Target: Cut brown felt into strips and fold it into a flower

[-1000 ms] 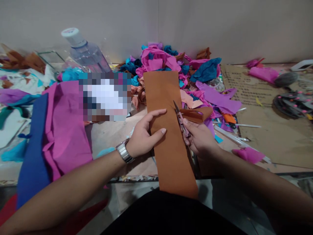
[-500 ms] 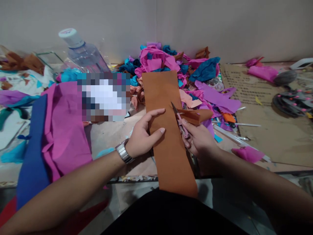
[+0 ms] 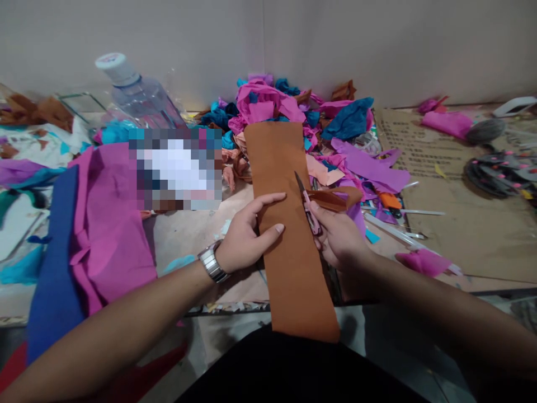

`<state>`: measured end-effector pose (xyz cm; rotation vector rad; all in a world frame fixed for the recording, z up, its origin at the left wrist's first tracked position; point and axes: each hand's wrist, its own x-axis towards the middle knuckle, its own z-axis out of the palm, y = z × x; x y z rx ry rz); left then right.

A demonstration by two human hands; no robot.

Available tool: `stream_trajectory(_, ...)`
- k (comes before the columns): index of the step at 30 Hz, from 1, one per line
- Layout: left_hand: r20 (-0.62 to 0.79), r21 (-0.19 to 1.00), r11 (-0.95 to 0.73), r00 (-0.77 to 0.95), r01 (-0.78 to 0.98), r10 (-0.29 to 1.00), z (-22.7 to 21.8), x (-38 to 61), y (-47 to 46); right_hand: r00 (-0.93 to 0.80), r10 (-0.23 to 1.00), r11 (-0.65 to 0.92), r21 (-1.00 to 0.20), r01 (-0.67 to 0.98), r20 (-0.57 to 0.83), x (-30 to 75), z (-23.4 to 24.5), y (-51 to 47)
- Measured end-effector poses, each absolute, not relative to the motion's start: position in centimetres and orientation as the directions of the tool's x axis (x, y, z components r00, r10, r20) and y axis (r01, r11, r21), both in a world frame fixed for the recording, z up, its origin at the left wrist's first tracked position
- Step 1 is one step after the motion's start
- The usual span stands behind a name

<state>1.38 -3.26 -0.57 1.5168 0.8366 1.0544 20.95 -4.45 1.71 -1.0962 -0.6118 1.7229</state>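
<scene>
A long brown sheet [image 3: 289,240] runs from my lap up the middle of the table. My left hand [image 3: 245,235], with a metal watch on the wrist, holds the sheet's left edge between thumb and fingers. My right hand [image 3: 338,238] grips a small pair of pink-handled scissors [image 3: 307,204] at the sheet's right edge, blades pointing away from me. A narrow brown strip [image 3: 335,198] curls off to the right at the blades.
Crumpled pink, blue and purple scraps [image 3: 293,109] pile up behind the sheet. Pink and blue sheets [image 3: 104,224] lie at the left, a plastic bottle [image 3: 134,92] behind them. Brown cardboard [image 3: 453,224] and thin metal rods [image 3: 403,235] lie at the right. A wall closes the back.
Almost nothing has changed: the scissors shifted a little along the sheet's right edge and the view drifted slightly. Both hands keep their grips.
</scene>
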Motion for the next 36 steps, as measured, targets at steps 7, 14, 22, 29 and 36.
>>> stream_trajectory(7,0.244,0.966,-0.259,0.352,-0.003,0.904,-0.7,1.4,-3.2,-0.083,0.916,-0.385,-0.804,-0.454,-0.392,20.9,1.7,-4.3)
stream_trajectory(14,0.268,0.956,-0.292,0.327,0.025,0.906,-0.9,1.3,-3.1,-0.103,0.912,-0.404,-0.822,-0.401,-0.398,21.0,0.5,-4.6)
stream_trajectory(22,0.274,0.955,-0.296,0.318,0.024,0.908,-0.6,1.5,-3.2,-0.120,0.922,-0.384,-0.825,-0.414,-0.368,21.1,0.0,-4.7)
stream_trajectory(29,0.283,0.953,-0.304,0.314,0.018,0.906,-0.6,1.5,-3.2,-0.087,0.924,-0.368,-0.801,-0.472,-0.373,20.9,0.9,-4.8)
stream_trajectory(36,0.287,0.952,-0.305,0.322,0.008,0.902,-0.8,1.5,-3.1,-0.092,0.944,-0.321,-0.823,-0.469,-0.316,20.7,1.2,-4.8)
